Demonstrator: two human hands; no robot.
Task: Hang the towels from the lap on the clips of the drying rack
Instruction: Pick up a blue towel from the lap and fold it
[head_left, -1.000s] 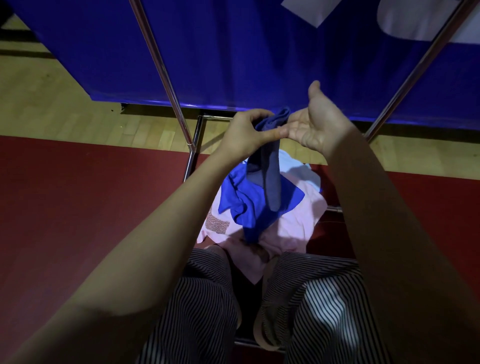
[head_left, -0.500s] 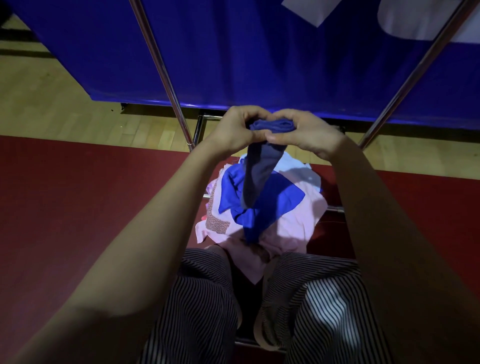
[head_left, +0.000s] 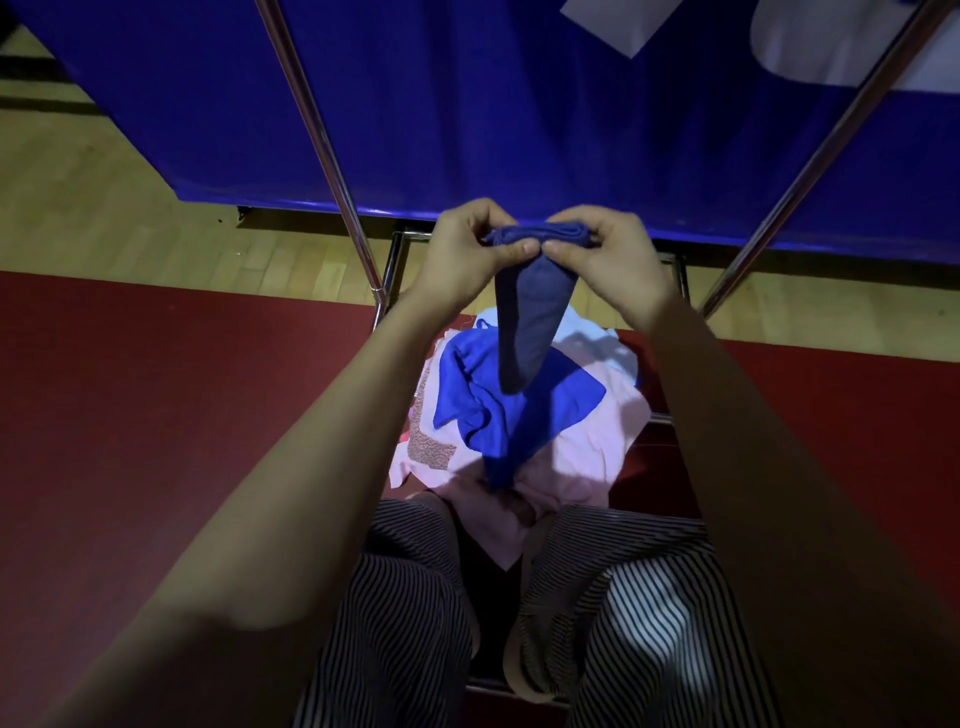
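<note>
Dark blue towel (head_left: 530, 317) hangs above the lap, its bunched top edge pinched between left hand (head_left: 462, 249) and right hand (head_left: 605, 254), fingers of both clenched on the cloth, thumbs nearly touching. Below it on the lap: a bright blue towel (head_left: 519, 410) on top of a pink towel (head_left: 587, 457). Metal rack legs (head_left: 332, 156) stand beyond the knees, before a blue banner (head_left: 467, 104).

Two hands (head_left: 545, 249), three blue towels (head_left: 530, 322), one pink towel (head_left: 587, 447), two rack poles (head_left: 322, 150).
</note>
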